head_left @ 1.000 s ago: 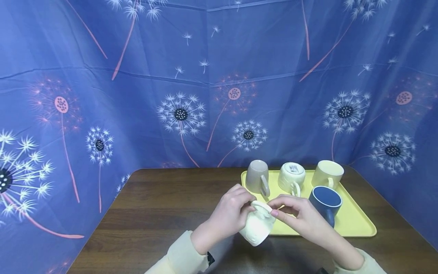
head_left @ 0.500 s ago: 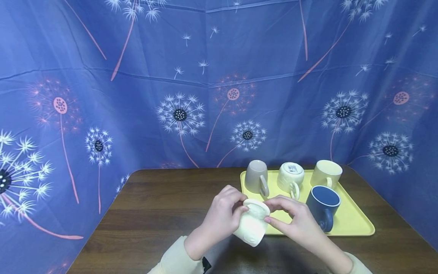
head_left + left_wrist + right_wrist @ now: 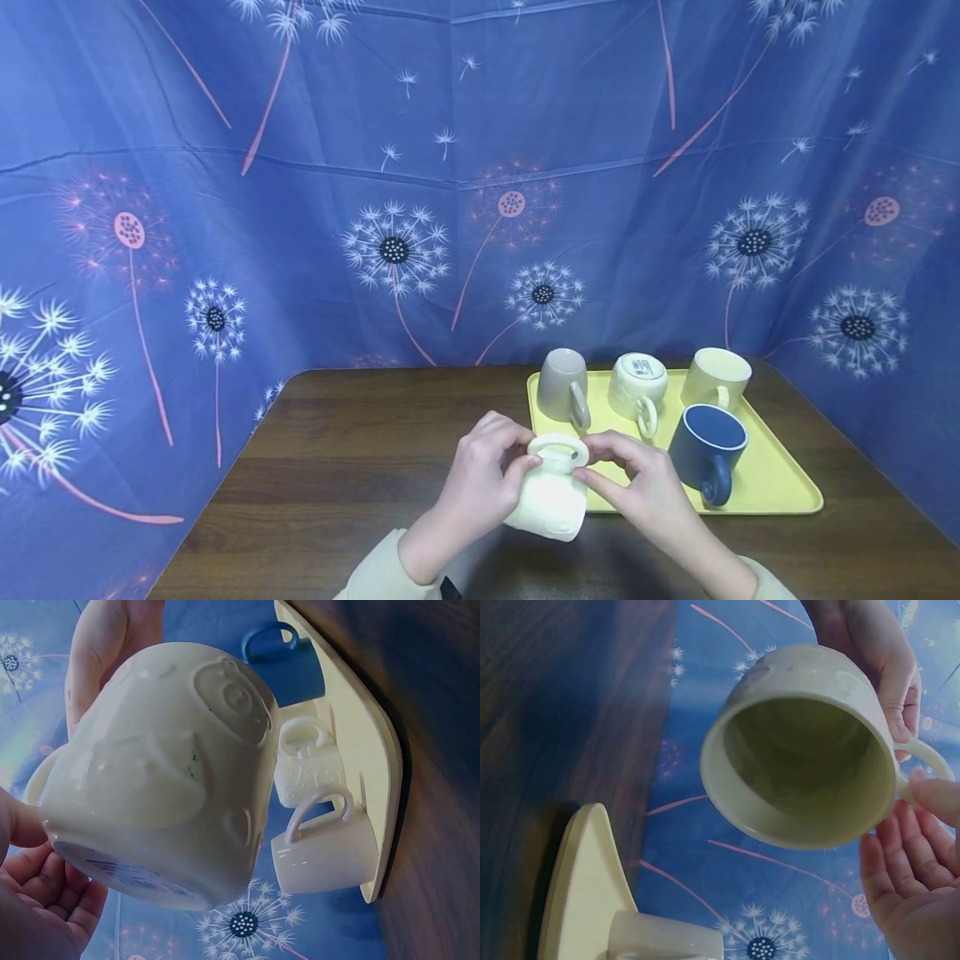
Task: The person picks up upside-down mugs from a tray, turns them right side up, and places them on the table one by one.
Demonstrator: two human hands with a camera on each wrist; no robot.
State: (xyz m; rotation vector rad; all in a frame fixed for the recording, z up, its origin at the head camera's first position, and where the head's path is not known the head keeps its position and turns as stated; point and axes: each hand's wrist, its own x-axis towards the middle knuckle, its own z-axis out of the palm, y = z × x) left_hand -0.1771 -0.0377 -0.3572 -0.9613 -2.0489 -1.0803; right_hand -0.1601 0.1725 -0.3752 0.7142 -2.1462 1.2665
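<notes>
Held above the surface [image 3: 337,467], left of the tray [image 3: 780,492]: cream mug [image 3: 547,504], now turned handle-up since a second ago. Both hands, left [image 3: 480,483] and right [image 3: 645,483], pinching its handle sides; rotation apparently continuing.

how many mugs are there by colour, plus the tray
cream mugs: 3, namely the held cream mug, the upside-down cream mug and the upright cream mug
grey-beige mug: 1
blue mug: 1
yellow tray: 1
total: 6 things, 5 of them mugs
</notes>
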